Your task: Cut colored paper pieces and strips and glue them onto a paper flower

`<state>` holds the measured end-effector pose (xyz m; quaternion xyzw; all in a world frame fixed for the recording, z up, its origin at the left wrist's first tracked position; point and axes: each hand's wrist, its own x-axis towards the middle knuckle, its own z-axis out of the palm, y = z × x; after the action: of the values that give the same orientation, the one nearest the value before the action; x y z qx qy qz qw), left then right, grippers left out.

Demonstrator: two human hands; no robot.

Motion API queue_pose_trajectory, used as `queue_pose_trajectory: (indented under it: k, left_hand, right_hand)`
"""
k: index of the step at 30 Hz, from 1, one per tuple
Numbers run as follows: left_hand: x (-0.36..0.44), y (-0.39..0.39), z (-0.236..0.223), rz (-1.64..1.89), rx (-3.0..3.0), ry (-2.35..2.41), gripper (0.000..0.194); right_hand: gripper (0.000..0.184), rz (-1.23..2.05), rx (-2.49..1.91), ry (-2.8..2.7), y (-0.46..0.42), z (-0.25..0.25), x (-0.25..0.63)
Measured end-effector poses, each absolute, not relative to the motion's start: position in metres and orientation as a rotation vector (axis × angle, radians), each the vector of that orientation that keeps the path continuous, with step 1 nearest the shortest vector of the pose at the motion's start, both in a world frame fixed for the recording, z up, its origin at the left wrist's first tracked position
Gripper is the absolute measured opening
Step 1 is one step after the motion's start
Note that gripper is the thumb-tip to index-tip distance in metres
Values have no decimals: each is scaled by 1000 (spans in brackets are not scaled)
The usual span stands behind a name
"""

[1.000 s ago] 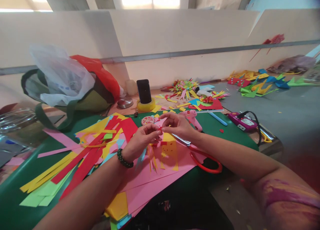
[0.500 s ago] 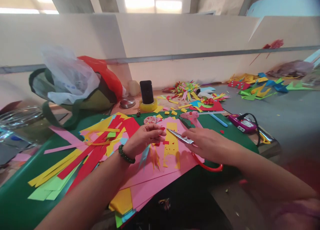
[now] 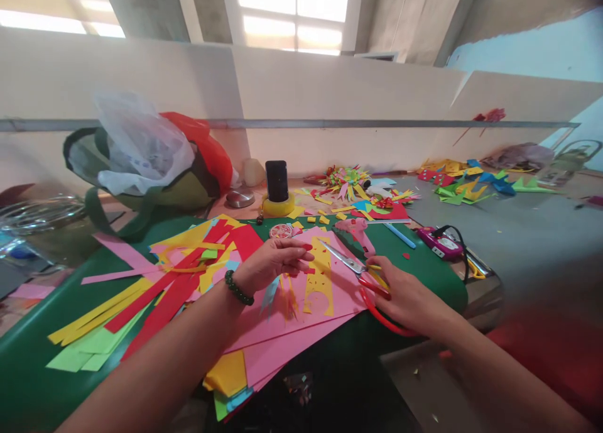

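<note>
My left hand [image 3: 277, 261], a green beaded bracelet [image 3: 238, 288] at its wrist, pinches a small piece of red paper [image 3: 307, 247] between thumb and fingers. In my right hand [image 3: 400, 291] are scissors [image 3: 346, 259] with red and yellow handles; their blades point up and left, toward the red piece but apart from it. Beneath both hands lie pink paper sheets [image 3: 277, 339]. On them rests a yellow paper strip [image 3: 325, 257] with cut-outs and small red scraps. A pink glue gun [image 3: 358, 232] lies just beyond the scissors.
Coloured paper strips [image 3: 164, 295] spread over the green mat [image 3: 28, 351] at left. Behind stand a bag [image 3: 188, 194], a phone [image 3: 277, 180] on a yellow tape roll [image 3: 279, 207], and a paper-fringe pile [image 3: 346, 183]. At right are a purple device [image 3: 440, 242] and a blue pen-like stick [image 3: 400, 235].
My right hand has moved down and right along the scissors, now gripping them at the handles. My left hand stays in nearly the same place. The view has tilted up slightly.
</note>
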<state>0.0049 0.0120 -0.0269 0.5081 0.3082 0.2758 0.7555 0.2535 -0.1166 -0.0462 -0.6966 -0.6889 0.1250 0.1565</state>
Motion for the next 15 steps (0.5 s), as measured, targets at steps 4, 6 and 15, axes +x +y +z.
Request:
queue_pose_trajectory:
  k: [4, 6, 15]
  left_hand:
    - [6, 10, -25, 573, 1090, 673, 22]
    - [6, 9, -24, 567, 1079, 666, 24]
    - [6, 3, -22, 537, 1085, 572, 32]
  right_hand:
    - [65, 628, -1620, -1660, -144, -59, 257]
    - [71, 811, -1400, -1579, -156, -65, 255]
    - [76, 842, -1523, -1775, -168, -58, 239]
